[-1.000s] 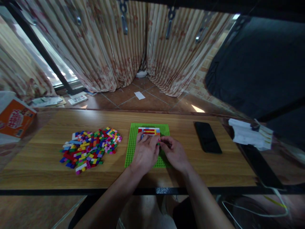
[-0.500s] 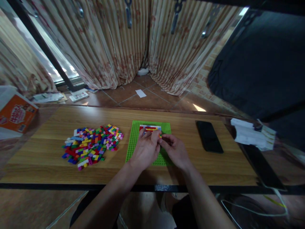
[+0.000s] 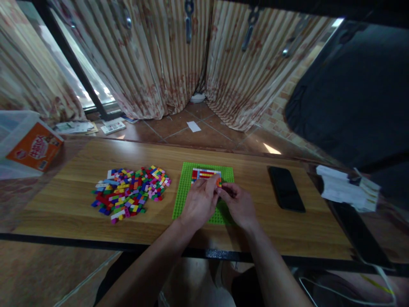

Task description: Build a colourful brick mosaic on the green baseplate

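Note:
A green baseplate (image 3: 185,192) lies on the wooden table (image 3: 223,157) in front of me. At its far edge stands a small block of rows of red, white, yellow and blue bricks (image 3: 204,173). My left hand (image 3: 200,202) rests on the plate, fingers bent, its tips at the near right corner of the block. My right hand (image 3: 238,204) is curled beside it, thumb and forefinger meeting the left fingertips at a small orange brick (image 3: 218,182). Which hand holds the brick I cannot tell.
A heap of several loose coloured bricks (image 3: 131,192) lies left of the plate. A black phone (image 3: 286,188) lies to the right, a stack of white papers (image 3: 347,187) beyond it. An orange box (image 3: 33,147) sits at far left. Striped curtains (image 3: 179,59) hang behind.
The camera has shifted, so everything sits a little further right. Both hands have stayed together at the near right corner of the brick block; an orange brick now shows at the fingertips.

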The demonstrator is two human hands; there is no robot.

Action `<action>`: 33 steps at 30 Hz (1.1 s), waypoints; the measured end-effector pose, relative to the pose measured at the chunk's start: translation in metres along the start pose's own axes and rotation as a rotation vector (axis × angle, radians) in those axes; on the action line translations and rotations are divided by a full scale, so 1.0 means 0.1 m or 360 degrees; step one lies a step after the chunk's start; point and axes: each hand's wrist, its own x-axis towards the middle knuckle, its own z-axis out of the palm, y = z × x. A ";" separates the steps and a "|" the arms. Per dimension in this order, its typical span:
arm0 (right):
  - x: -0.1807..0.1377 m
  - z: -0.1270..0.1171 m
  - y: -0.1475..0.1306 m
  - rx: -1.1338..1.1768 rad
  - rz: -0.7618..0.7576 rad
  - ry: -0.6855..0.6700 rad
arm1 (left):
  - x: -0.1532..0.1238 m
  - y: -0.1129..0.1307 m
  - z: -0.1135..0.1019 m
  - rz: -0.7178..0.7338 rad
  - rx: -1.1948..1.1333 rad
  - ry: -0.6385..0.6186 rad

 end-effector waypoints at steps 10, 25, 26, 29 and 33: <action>0.04 -0.02 0.01 0.0045 0.0073 -0.0040 | -0.01 -0.01 0.00 -0.0036 -0.0078 -0.0037; 0.04 -0.01 0.03 -0.0030 0.0064 -0.0025 | -0.02 0.01 0.01 -0.0072 -0.0108 -0.0038; 0.04 -0.01 0.02 -0.0035 0.0058 -0.0027 | -0.02 0.01 0.01 -0.0076 -0.0103 -0.0037; 0.03 -0.01 0.01 -0.0052 0.0040 -0.0036 | -0.03 0.01 0.02 -0.0083 -0.0110 -0.0030; 0.02 0.00 -0.02 -0.0061 0.0046 -0.0017 | -0.03 0.01 0.03 -0.0095 -0.0147 -0.0037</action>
